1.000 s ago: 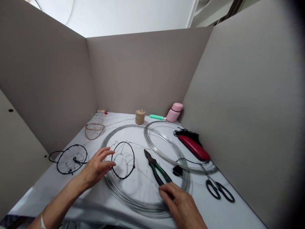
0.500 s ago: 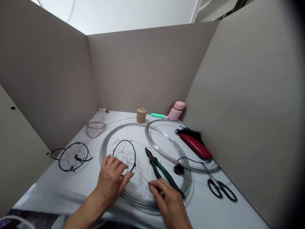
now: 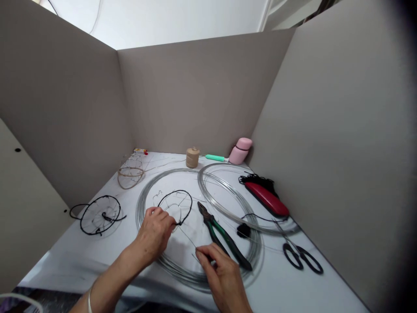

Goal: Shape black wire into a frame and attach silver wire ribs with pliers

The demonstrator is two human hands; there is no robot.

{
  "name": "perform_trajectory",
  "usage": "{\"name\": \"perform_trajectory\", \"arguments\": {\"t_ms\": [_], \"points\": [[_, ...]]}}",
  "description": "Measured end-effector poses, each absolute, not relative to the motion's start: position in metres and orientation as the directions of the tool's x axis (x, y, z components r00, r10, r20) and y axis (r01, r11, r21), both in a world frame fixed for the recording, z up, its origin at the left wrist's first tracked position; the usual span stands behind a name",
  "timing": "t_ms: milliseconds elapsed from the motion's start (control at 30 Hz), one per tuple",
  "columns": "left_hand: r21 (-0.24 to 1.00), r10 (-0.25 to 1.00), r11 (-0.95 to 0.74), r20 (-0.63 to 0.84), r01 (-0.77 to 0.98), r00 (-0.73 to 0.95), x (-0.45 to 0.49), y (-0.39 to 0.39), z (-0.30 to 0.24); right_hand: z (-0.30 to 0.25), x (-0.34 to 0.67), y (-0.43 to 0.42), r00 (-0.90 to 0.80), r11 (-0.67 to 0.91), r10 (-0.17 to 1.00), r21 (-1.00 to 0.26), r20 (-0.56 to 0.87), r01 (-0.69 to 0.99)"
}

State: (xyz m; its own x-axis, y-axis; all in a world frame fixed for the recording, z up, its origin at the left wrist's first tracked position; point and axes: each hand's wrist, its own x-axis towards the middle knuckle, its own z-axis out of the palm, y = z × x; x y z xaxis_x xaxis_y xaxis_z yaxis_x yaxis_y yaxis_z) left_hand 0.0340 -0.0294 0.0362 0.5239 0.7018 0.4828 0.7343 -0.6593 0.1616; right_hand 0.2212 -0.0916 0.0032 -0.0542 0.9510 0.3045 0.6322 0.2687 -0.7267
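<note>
My left hand [image 3: 155, 232] pinches the near rim of a small black wire frame [image 3: 176, 204] that lies inside a large coil of silver wire [image 3: 145, 200]. A thin straight wire [image 3: 186, 238] runs from that frame towards my right hand [image 3: 217, 271], whose fingers are closed on its near end. Green-handled pliers [image 3: 223, 237] lie on the table just right of both hands, untouched.
A second silver coil [image 3: 228, 208] overlaps the first at the right. Black scissors [image 3: 302, 257], a red case [image 3: 266, 199] with black cord, a pink bottle [image 3: 240, 150], a twine spool [image 3: 192, 157] and two other wire frames [image 3: 97, 214] [image 3: 130, 174] lie about. Grey partitions wall in the table.
My left hand moved from beside the black frame to grip its near rim. My right hand left the pliers' handles and shifted left, taking the thin wire's end.
</note>
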Motion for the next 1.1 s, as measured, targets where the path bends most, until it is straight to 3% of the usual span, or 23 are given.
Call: {"name": "perform_trajectory", "arguments": {"t_ms": [300, 533, 700, 800, 867, 1100], "points": [[0.252, 0.665, -0.724, 0.501, 0.642, 0.553, 0.013, -0.006, 0.035, 0.003, 0.21, -0.086, -0.039, 0.182, 0.978, -0.747, 0.206, 0.639], [0.267, 0.69, -0.696, 0.506, 0.666, 0.518, 0.013, 0.001, 0.033, 0.003, 0.223, -0.087, -0.026, 0.182, 0.977, -0.757, 0.213, 0.628], [0.53, 0.819, -0.574, 0.361, 0.624, 0.446, 0.016, 0.007, 0.05, 0.0, 0.222, -0.084, 0.064, 0.183, 0.968, -0.851, 0.245, 0.493], [0.789, 0.908, -0.364, 0.182, 0.496, 0.377, 0.018, 0.011, 0.055, 0.0, 0.212, -0.073, 0.06, 0.175, 0.973, -0.876, 0.225, 0.449], [0.897, 0.932, -0.231, 0.093, 0.377, 0.349, 0.018, 0.013, 0.055, 0.001, 0.204, -0.065, 0.064, 0.169, 0.974, -0.887, 0.217, 0.429], [0.979, 0.948, -0.085, 0.023, 0.183, 0.318, 0.015, 0.017, 0.06, 0.01, 0.185, -0.041, 0.037, 0.223, 0.961, -0.852, 0.272, 0.474]]}}
